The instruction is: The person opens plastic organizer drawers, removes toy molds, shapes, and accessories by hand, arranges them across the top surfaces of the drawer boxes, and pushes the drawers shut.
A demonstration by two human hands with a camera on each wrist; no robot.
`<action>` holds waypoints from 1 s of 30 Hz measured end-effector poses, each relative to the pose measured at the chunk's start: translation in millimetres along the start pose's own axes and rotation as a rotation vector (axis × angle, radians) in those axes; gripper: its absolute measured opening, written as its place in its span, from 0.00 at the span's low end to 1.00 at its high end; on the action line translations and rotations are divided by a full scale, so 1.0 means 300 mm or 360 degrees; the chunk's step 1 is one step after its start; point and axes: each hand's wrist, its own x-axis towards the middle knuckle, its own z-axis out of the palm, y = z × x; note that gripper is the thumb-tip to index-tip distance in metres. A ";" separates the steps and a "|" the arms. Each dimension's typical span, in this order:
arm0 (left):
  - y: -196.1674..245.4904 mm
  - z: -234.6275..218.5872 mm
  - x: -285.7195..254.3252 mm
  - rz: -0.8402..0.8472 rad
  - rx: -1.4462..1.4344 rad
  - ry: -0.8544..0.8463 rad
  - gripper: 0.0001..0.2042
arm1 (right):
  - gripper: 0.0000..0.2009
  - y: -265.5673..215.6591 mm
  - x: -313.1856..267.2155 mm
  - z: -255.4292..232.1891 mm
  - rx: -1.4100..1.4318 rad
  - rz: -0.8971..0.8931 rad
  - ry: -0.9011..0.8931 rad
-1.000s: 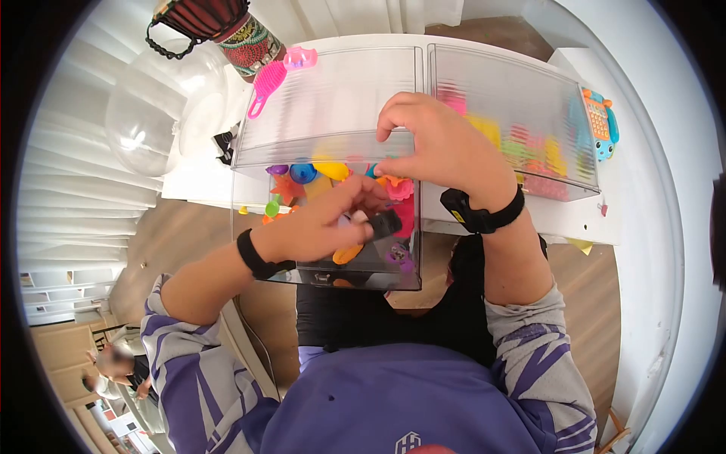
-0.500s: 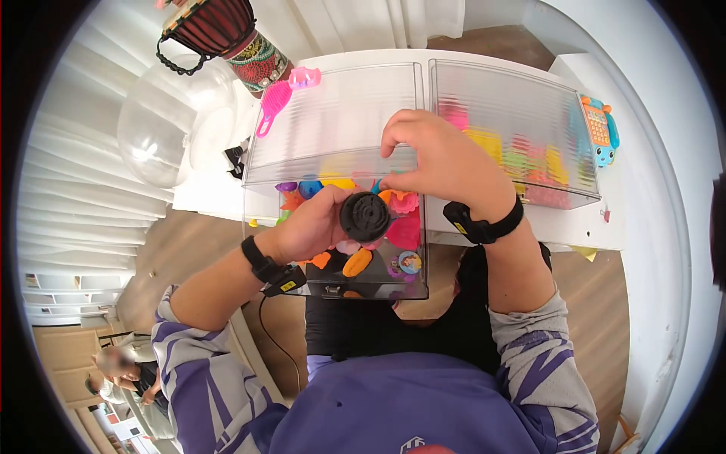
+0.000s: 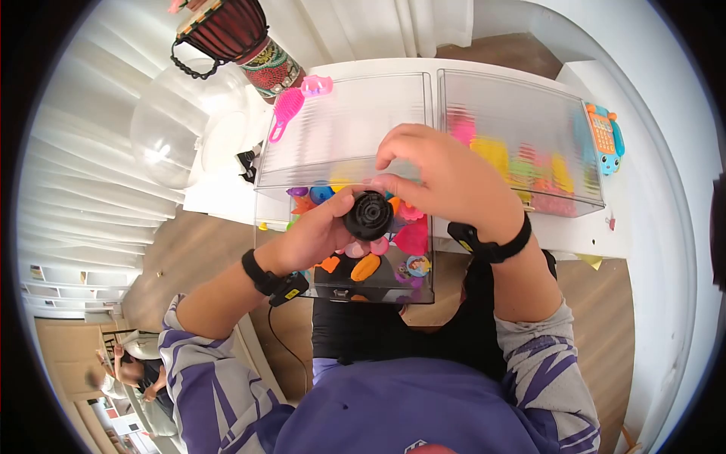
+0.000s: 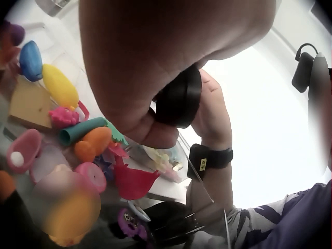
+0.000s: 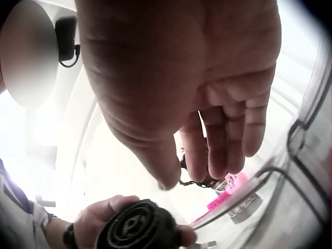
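My left hand [image 3: 311, 236] grips a black round piece [image 3: 369, 216] with concentric rings on its face, thumb on one side. In the left wrist view the fingers wrap round its smooth side wall [image 4: 182, 98]. The piece is held above a pulled-out clear drawer [image 3: 378, 297] full of toys. Just above and to the right, my right hand [image 3: 442, 170] has loosely bent fingers and holds nothing, as the right wrist view also shows. Below the hands lie an orange toy [image 3: 365, 267], a pink piece [image 3: 412, 238] and a small purple toy with a round picture [image 3: 417, 265].
Clear box units stand on the white table [image 3: 215, 195]; the right box [image 3: 522, 144] holds colourful toys. A pink hairbrush [image 3: 286, 110] lies on the left box. A drum [image 3: 265, 60] and clear balloon-like sphere [image 3: 178, 129] stand at left, a toy phone [image 3: 606, 136] at far right.
My left hand has raised and turned the black piece from low over the drawer, so its ringed face now shows. The right hand keeps nearly the same pose. The head view has shifted slightly.
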 end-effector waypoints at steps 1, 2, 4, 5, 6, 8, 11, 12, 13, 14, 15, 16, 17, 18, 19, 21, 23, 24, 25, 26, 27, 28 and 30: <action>0.001 0.002 -0.003 0.0081 0.0005 -0.0044 0.31 | 0.15 -0.029 0.008 -0.010 0.0032 -0.0019 -0.0082; 0.002 0.004 -0.008 0.0093 0.0010 -0.0034 0.31 | 0.14 -0.055 0.013 -0.014 0.0064 -0.0037 -0.0163; 0.004 0.012 -0.018 0.0218 -0.0020 -0.0060 0.33 | 0.17 -0.091 0.011 -0.022 0.0065 -0.0038 -0.0194; 0.014 0.017 -0.023 0.0225 -0.0013 -0.0051 0.33 | 0.19 -0.104 0.009 -0.022 0.0063 -0.0022 -0.0222; 0.026 0.024 -0.028 0.0275 0.0001 -0.0049 0.34 | 0.19 -0.116 0.009 -0.019 0.0065 -0.0035 -0.0221; 0.036 0.028 -0.035 0.0332 0.0022 -0.0043 0.35 | 0.29 -0.133 0.010 -0.014 0.0058 0.0005 -0.0146; 0.043 0.027 -0.038 0.0379 0.0081 0.0122 0.35 | 0.38 -0.131 0.012 0.006 0.0058 0.0003 -0.0028; 0.042 0.020 -0.037 0.0393 0.0077 0.0101 0.35 | 0.38 -0.133 0.013 0.010 0.0057 -0.0002 -0.0028; 0.042 0.017 -0.037 0.0407 0.0073 0.0081 0.36 | 0.38 -0.135 0.014 0.013 0.0056 0.0005 -0.0003; 0.047 0.022 -0.038 0.0410 0.0074 0.0083 0.36 | 0.39 -0.134 0.016 0.017 0.0057 0.0013 0.0023; 0.054 0.032 -0.040 0.0417 0.0082 0.0080 0.36 | 0.39 -0.130 0.018 0.020 0.0057 0.0011 0.0023; 0.058 0.040 -0.044 0.0421 0.0089 0.0078 0.36 | 0.40 -0.122 0.020 0.026 0.0093 -0.0010 0.0039; 0.062 0.047 -0.046 0.0417 0.0088 0.0076 0.36 | 0.40 -0.113 0.020 0.032 0.0130 -0.0029 0.0056; 0.067 0.051 -0.047 0.0453 0.0097 0.0101 0.36 | 0.40 -0.103 0.020 0.041 0.0131 -0.0023 0.0057; 0.068 0.052 -0.045 0.0489 0.0105 0.0125 0.36 | 0.37 -0.091 0.021 0.052 0.0142 -0.0102 0.0114; 0.058 0.037 -0.042 0.0480 0.0125 0.0135 0.36 | 0.34 -0.081 0.027 0.061 0.0162 -0.0155 0.0162; 0.046 0.021 -0.038 0.0492 0.0127 0.0108 0.36 | 0.26 -0.085 0.041 0.059 -0.0180 -0.0401 0.0166; 0.044 0.031 -0.034 0.0478 0.0103 0.0111 0.36 | 0.26 -0.081 0.037 0.071 -0.0171 -0.0380 0.0151; 0.049 0.048 -0.033 0.0497 0.0104 0.0161 0.34 | 0.23 -0.077 0.031 0.085 -0.0213 -0.0398 0.0232; 0.056 0.056 -0.028 0.0523 0.0112 0.0209 0.33 | 0.20 -0.071 0.032 0.092 -0.0260 -0.0424 0.0315; 0.054 0.055 -0.027 0.0521 0.0115 0.0225 0.33 | 0.20 -0.072 0.035 0.087 -0.0256 -0.0411 0.0304; 0.055 0.053 -0.027 0.0509 0.0093 0.0228 0.33 | 0.20 -0.081 0.037 0.076 -0.0308 -0.0421 0.0303; 0.060 0.050 -0.031 0.0488 0.0135 0.0141 0.34 | 0.21 -0.093 0.030 0.069 -0.0347 -0.0411 0.0279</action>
